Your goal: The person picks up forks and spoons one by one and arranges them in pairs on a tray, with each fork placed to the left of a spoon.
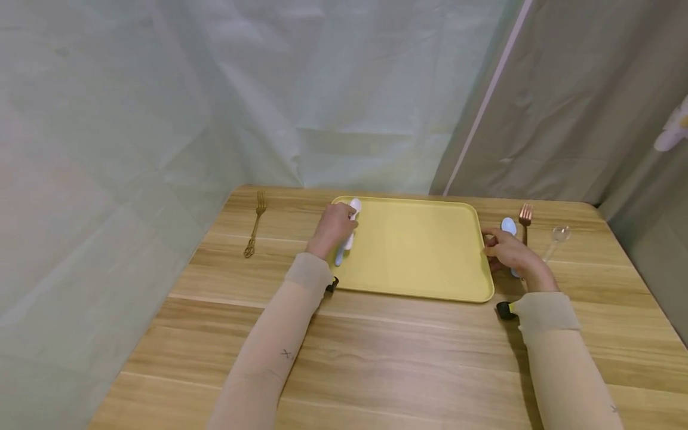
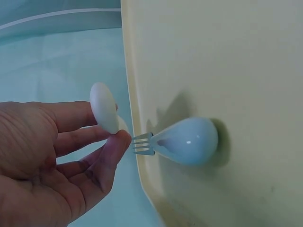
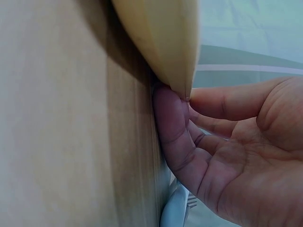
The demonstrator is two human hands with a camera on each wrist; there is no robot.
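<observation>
A yellow tray (image 1: pixel 419 251) lies in the middle of a wooden table (image 1: pixel 376 358). At the tray's left rim, my left hand (image 1: pixel 333 230) pinches a white spoon (image 2: pixel 104 108) between thumb (image 2: pixel 116 146) and fingers, its bowl pointing away from me (image 1: pixel 354 208). Just right of it, a small fork with a pale blue bulbous handle (image 2: pixel 189 140) lies inside the tray (image 2: pixel 236 71). My right hand (image 1: pixel 507 251) rests at the tray's right edge. Its thumb (image 3: pixel 173 123) presses against the rim (image 3: pixel 165 38), its fingers are loosely bent and hold nothing. A pale blue spoon (image 1: pixel 508 226) lies partly under that hand.
A gold fork (image 1: pixel 255 230) lies on the table at the far left. Right of the tray lie a copper fork (image 1: pixel 525 215) and a clear plastic spoon (image 1: pixel 559 236). Pale fabric sheets hang behind the table and along its left side.
</observation>
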